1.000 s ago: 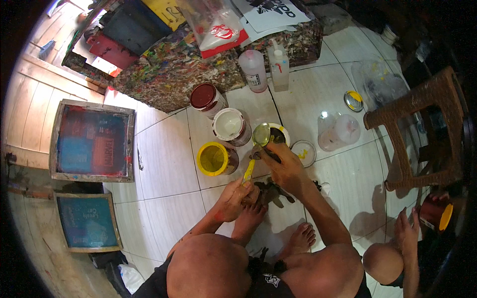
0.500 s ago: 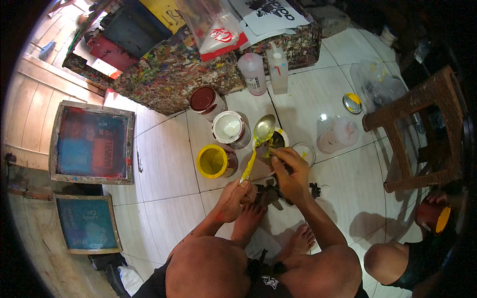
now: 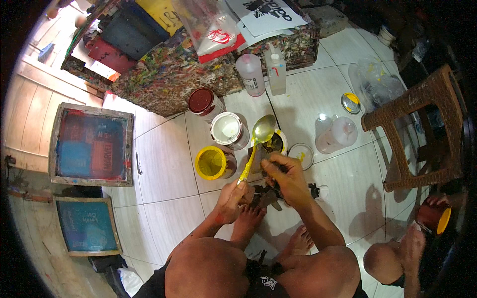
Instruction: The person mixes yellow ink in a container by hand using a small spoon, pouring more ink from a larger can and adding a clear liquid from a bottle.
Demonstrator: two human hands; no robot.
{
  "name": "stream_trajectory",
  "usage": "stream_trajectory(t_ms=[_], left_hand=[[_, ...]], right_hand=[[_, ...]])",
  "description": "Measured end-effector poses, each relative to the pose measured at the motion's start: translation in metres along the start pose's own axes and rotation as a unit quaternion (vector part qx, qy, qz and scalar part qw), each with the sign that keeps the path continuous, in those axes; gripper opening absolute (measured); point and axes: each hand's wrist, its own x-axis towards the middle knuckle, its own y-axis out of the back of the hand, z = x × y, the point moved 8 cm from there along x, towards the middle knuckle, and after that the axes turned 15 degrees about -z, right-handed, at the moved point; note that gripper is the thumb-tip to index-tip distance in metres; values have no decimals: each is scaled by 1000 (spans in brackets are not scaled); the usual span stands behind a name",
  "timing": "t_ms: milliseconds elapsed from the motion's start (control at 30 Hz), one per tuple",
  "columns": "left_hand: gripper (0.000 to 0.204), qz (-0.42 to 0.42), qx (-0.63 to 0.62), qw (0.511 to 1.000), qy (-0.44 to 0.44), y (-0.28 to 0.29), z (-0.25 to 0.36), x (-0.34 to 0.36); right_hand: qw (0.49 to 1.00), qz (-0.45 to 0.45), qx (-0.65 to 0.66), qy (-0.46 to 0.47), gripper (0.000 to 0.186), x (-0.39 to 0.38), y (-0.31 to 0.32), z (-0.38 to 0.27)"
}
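Note:
My left hand (image 3: 229,201) is closed around the lower handle of a metal spoon (image 3: 264,128), whose bowl points away from me. Yellow paint coats much of the spoon's handle. Just right of the handle, my right hand (image 3: 289,181) has its fingers curled together; whatever lies in them is hidden. Behind the spoon stands a small white-rimmed tub (image 3: 284,140) with dark contents and yellow smears. To its left are a yellow-rimmed tin (image 3: 199,171) and a tin of white paint (image 3: 245,137). Dark scraps (image 3: 268,197) lie on the floor beneath my hands.
A dark red-lidded tin (image 3: 202,101), two bottles (image 3: 250,74) and a paint-crusted block (image 3: 174,82) stand behind. Another bottle (image 3: 338,135) and a brown stool (image 3: 387,149) are right. Framed screens (image 3: 92,144) lean left. Another person's hand (image 3: 412,246) is near a red tin (image 3: 430,214).
My right hand has drawn slightly back toward me, away from the spoon's handle, and its fingers have curled in. At lower right another person's hand has come into view by the red tin.

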Motion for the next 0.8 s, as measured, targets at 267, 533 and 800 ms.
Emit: stream_trajectory(t_ms=[267, 533, 800], left_hand=[[35, -5, 165, 986, 29, -2, 9, 6], [18, -87, 477, 874, -8, -11, -18, 8], [31, -61, 274, 960, 11, -4, 7, 3]], right_hand=[[991, 116, -70, -16, 22, 14, 23, -29], [960, 166, -197, 113, 21, 22, 30, -22], [862, 172, -458, 137, 20, 19, 33, -46]])
